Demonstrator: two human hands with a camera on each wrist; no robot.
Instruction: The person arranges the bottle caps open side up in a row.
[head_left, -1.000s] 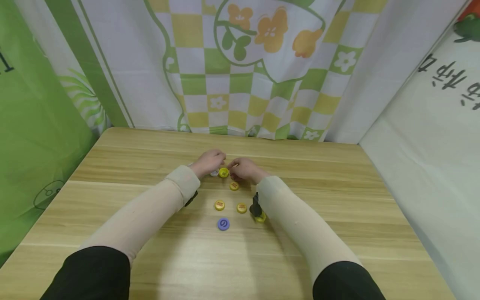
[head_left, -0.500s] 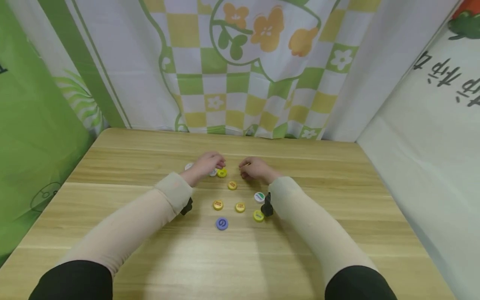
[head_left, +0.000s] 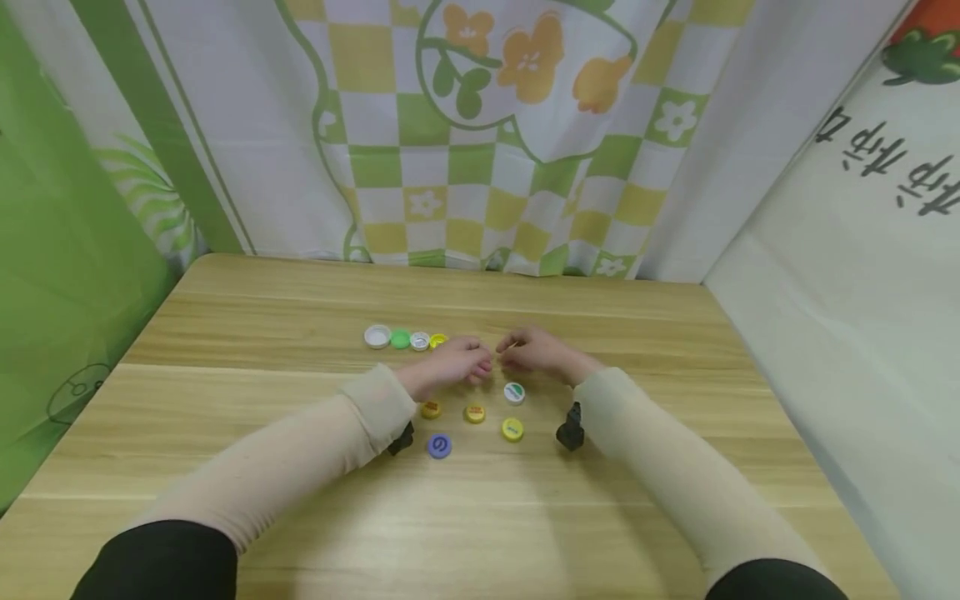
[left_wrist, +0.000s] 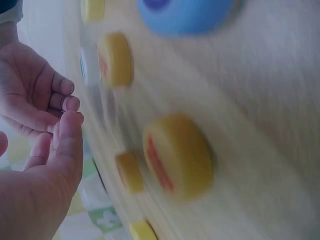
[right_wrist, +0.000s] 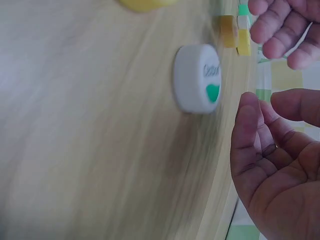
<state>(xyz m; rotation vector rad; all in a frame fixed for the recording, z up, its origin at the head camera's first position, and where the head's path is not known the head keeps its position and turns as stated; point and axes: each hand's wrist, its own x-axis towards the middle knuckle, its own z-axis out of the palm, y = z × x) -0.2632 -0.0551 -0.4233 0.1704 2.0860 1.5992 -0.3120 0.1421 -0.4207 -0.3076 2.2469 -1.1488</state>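
My left hand (head_left: 453,365) hovers over the middle of the table, its fingers loosely bent and holding nothing. An orange-yellow bottle cap (left_wrist: 129,172), hidden in the head view, lies below it. Just to the right is my right hand (head_left: 540,350), with thumb and fingertips apart and nothing between them. Nearest it lies a white cap with a green mark (right_wrist: 197,79). Behind the left hand runs a row of upturned caps: large white (head_left: 377,337), green (head_left: 401,339), small white (head_left: 419,341) and yellow (head_left: 438,340), partly covered.
Nearer the front lie two orange-yellow caps with red print, one partly behind the left sleeve (head_left: 431,409) and one to its right. A yellow cap (head_left: 512,429) and a purple-blue cap (head_left: 439,446) lie closer still. A patterned curtain (head_left: 480,167) hangs behind the wooden table (head_left: 300,542).
My left hand has moved right and nearer, off the row of caps and over the orange-yellow cap. My right hand has shifted right. The caps look unmoved.
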